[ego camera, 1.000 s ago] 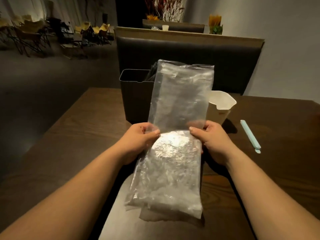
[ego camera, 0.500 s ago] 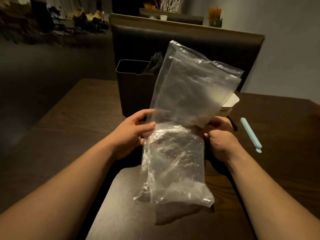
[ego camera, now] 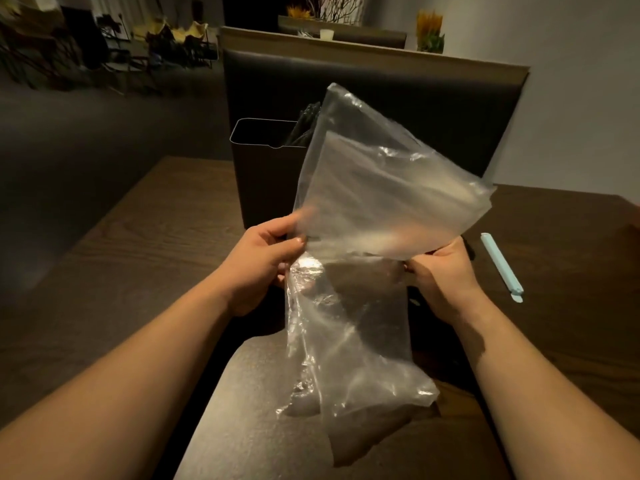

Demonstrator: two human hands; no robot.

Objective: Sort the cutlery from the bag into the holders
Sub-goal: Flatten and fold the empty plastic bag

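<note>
The left hand (ego camera: 263, 263) pinches one edge of the clear plastic bag (ego camera: 374, 195) between thumb and fingers; the right hand (ego camera: 446, 278) grips the opposite edge. The bag hangs above the counter (ego camera: 138, 258), hiding part of the dark holder (ego camera: 266, 178) behind it. A pale blue clip (ego camera: 502, 268) lies to the right.

The bag (ego camera: 381, 188) covers half the dark holder (ego camera: 263, 174).
</note>
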